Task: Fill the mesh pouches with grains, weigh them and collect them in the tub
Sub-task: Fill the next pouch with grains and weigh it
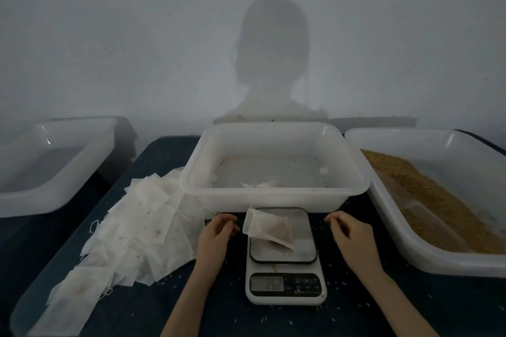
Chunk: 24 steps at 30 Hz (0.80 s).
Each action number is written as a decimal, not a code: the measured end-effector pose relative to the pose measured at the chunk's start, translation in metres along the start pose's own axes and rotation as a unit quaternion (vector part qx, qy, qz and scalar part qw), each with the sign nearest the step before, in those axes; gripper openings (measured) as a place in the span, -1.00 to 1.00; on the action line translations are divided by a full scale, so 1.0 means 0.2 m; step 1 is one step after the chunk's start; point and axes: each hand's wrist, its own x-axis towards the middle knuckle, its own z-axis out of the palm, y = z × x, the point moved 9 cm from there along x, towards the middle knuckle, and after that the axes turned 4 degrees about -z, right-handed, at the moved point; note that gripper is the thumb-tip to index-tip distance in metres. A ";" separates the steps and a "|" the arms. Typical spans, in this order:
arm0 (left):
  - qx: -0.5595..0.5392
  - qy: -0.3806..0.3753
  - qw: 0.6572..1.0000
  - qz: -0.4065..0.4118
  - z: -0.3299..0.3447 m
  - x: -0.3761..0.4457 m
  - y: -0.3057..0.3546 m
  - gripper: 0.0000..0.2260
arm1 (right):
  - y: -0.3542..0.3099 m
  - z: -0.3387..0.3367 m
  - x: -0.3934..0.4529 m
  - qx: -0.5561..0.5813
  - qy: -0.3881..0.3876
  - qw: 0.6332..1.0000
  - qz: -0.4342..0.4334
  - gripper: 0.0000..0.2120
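Observation:
A filled mesh pouch lies on the platform of a small white kitchen scale, whose display is lit. My left hand hovers just left of the pouch with loosely curled fingers, holding nothing. My right hand hangs to the right of the scale, fingers loosely curled and empty. Behind the scale stands a white tub with one filled pouch inside near its front wall. A pile of empty mesh pouches spreads over the dark table to the left.
A white tub of brown grains stands at the right. Another white tub sits at the far left, off the table's corner. Loose grains are scattered on the dark table around the scale. A wall rises right behind the tubs.

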 end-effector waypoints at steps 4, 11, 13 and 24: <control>0.003 -0.003 1.000 0.000 0.00 0.00 -0.01 -0.84 | -0.29 0.03 -0.01 -0.005 0.010 0.995 -0.102 -0.82; -0.004 -0.004 1.000 0.007 -0.01 -0.01 0.00 -0.84 | -0.66 0.38 0.00 -0.136 -0.117 0.965 -0.193 -0.64; 0.001 -0.006 1.000 0.012 0.00 -0.02 0.00 -0.84 | -0.65 0.46 0.01 -0.174 -0.154 0.955 -0.184 -0.62; 0.015 -0.015 1.000 0.004 0.01 -0.01 -0.02 -0.83 | -0.69 0.29 0.24 -0.012 -0.111 0.989 -0.095 -0.95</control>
